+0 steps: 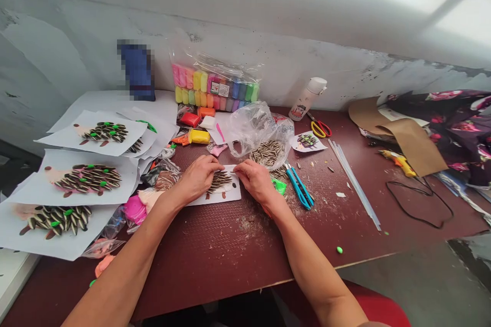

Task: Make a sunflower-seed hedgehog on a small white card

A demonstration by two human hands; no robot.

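A white paper card (pixel 233 193) with a hedgehog picture lies on the table in front of me. The hedgehog (pixel 220 182) has sunflower seeds for spines, a pale face and brown feet. My left hand (pixel 200 176) is closed over the card's upper left, fingertips pressed together above the seed spines; whatever they pinch is hidden. At the card's upper right edge, my right hand (pixel 253 179) is closed, thumb and fingers together; I cannot make out anything between them. Just behind my right hand is a clear plastic bag (pixel 249 125) with loose sunflower seeds (pixel 267 153).
Finished hedgehog sheets (pixel 86 179) are stacked at left. Clay packs (pixel 217 87) lean on the wall beside a white bottle (pixel 308 98). Right of my hands lie a blue cutter (pixel 299 187), scissors (pixel 320 129), clear glue sticks (pixel 355 186) and a yellow glue gun (pixel 401 162) with its cord.
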